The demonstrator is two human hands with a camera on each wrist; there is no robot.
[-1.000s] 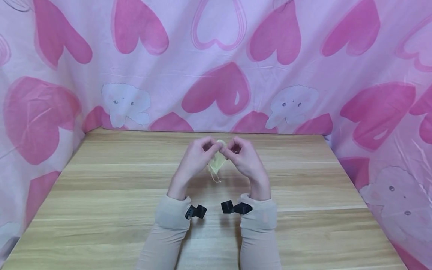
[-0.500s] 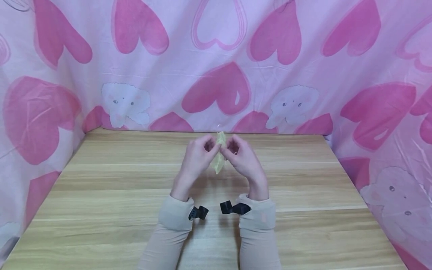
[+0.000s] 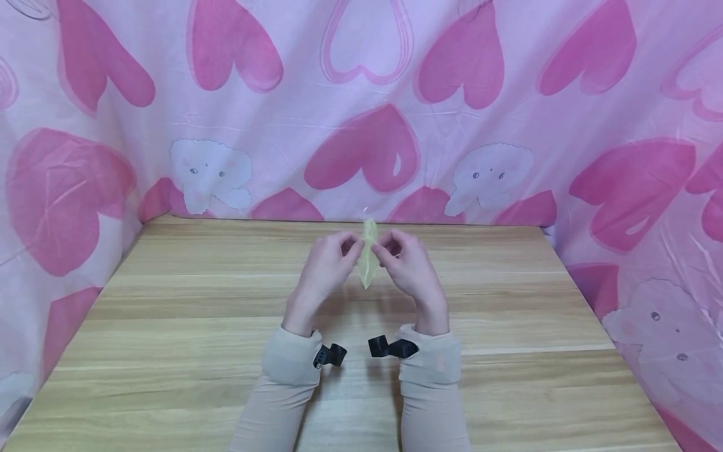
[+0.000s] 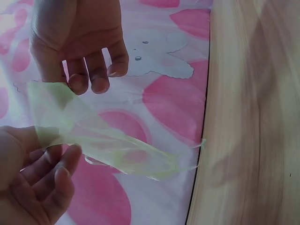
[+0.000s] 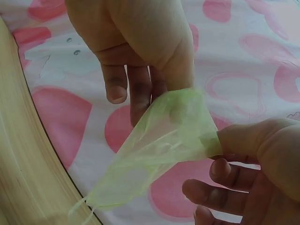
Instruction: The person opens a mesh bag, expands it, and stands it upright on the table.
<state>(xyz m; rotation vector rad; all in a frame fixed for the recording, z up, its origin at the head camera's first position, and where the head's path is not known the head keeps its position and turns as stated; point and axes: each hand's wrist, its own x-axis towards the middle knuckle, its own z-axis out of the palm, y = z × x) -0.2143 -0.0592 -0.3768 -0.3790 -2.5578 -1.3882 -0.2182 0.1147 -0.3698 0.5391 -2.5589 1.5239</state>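
So the thing in hand is a little sheer yellow-green pouch [image 3: 369, 254], held up between both hands just on the 6 o'clock side of the head view's centre, long ways from 12 to 6 with a pointy end at 6. It's thin enough that you can see fingers and curtain through it, and in the right wrist view a pale drawstring [image 5: 77, 210] trails off its narrow end toward 8 o'clock. Left hand [image 3: 330, 267] sits at about 8 o'clock from the pouch and has one side of it pinched at the thumb, pretty much closed up there, with the rest of the fingers loosely bent. Right hand [image 3: 408, 263] is at about 4 o'clock doing the same on the other side, thumb pinching, other fingers bent. Can't really tell if either thumb is in the pouch or just behind the cloth. Further out, two black wrist gadgets [image 3: 334, 355] at roughly 7 and 5 o'clock, on beige sleeves [image 3: 432, 389] with turned-back cuffs. Underneath is a wood-grain table [image 3: 186, 351], and past its far edge at 12 hangs a pink curtain [image 3: 361, 144] with hearts and white cartoon critters, which wraps round to 9 and 3 too.
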